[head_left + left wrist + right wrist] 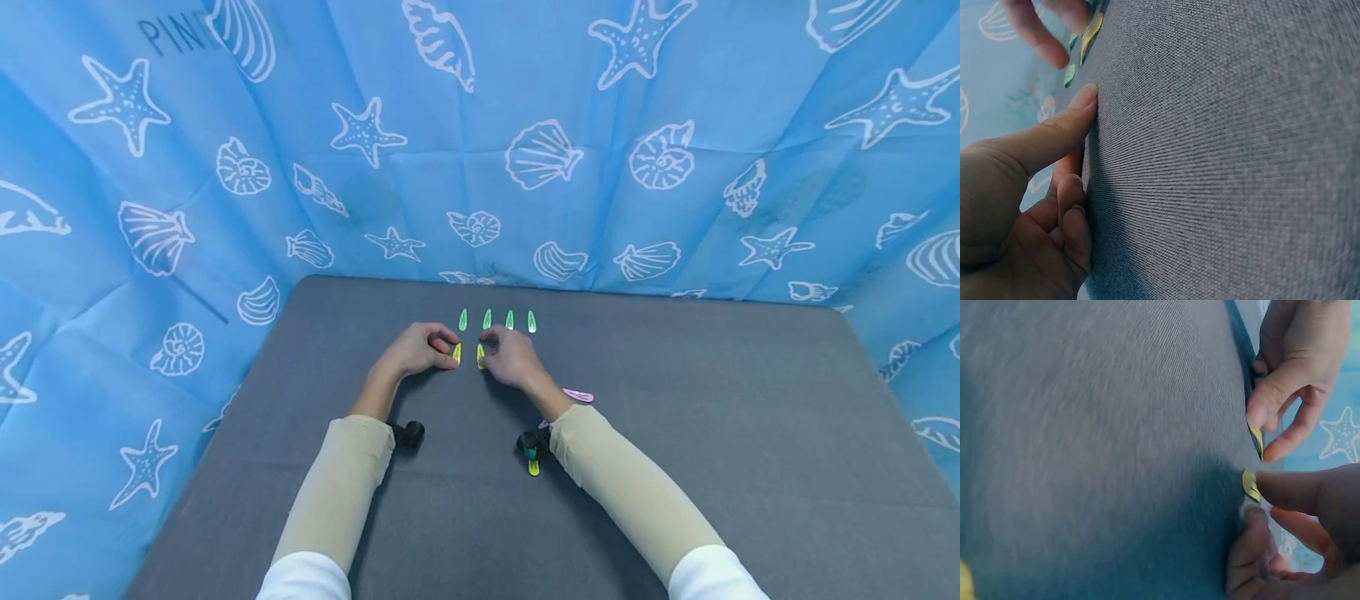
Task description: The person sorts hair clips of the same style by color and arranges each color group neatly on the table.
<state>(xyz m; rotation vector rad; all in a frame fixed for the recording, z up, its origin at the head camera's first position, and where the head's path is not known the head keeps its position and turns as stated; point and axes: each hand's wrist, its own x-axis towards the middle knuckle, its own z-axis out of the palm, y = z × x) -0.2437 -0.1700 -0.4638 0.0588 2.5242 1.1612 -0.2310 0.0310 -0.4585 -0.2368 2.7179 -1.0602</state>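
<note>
In the head view my left hand (420,350) is at the middle of the grey table, its thumb and index finger at the two ends of a yellow snap hair clip (457,354). Just to the right, my right hand (513,358) has thumb and index finger at a second yellow hair clip (481,357). The right wrist view shows both clips side by side, the left one (1257,441) between fingertips and the right one (1250,485) against the right thumb. Part of the right index fingertip's contact is hidden.
Beyond the hands, several green hair clips (532,322) stand in a row. By the right forearm lie a pink hair clip (578,395) and another yellow hair clip (533,467). A blue shell-patterned curtain (480,167) hangs behind the grey table (712,417).
</note>
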